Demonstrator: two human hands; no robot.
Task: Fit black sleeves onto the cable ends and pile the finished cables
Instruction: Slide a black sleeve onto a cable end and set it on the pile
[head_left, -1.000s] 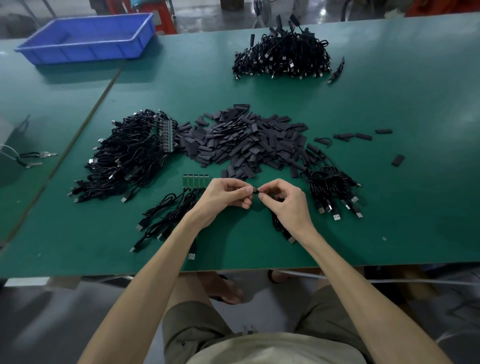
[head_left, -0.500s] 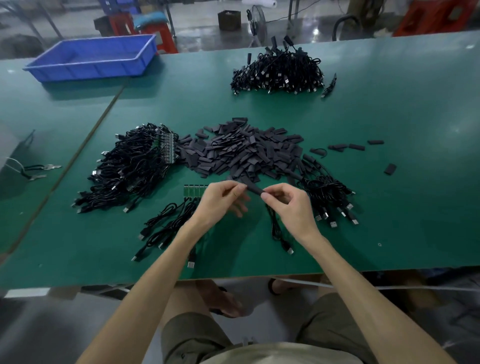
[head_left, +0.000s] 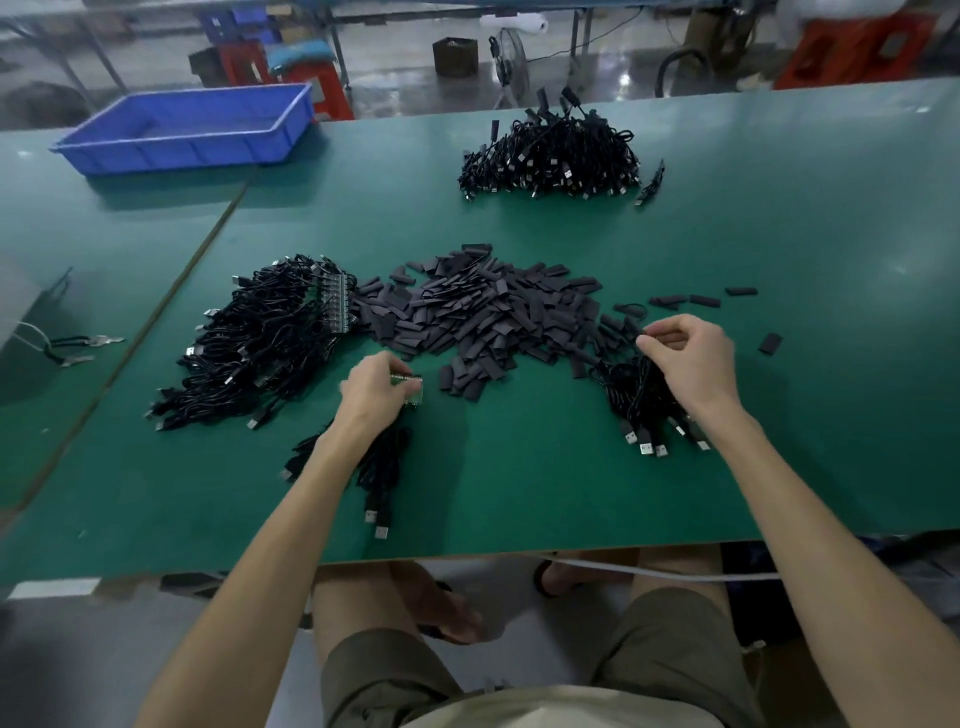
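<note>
A broad heap of flat black sleeves (head_left: 483, 317) lies mid-table. My left hand (head_left: 376, 387) rests at its near-left edge, fingers curled around a short row of small green boards (head_left: 413, 389) that end a bunch of black cables (head_left: 382, 467) running under my wrist. My right hand (head_left: 691, 358) hovers over a small pile of cables (head_left: 641, 405) on the right, thumb and forefinger pinched on a black cable that hangs into that pile. A large tangle of cables (head_left: 260, 348) sits to the left.
Another cable pile (head_left: 550, 156) lies at the far side of the green table (head_left: 519, 493). A blue bin (head_left: 187, 130) stands far left. Loose sleeves (head_left: 769, 344) are scattered right. Pliers (head_left: 78, 348) lie on the adjoining table at left.
My hands were together at the centre, working a sleeve on one cable. They have parted: the right carried the cable to the right pile, the left went to the green boards.
</note>
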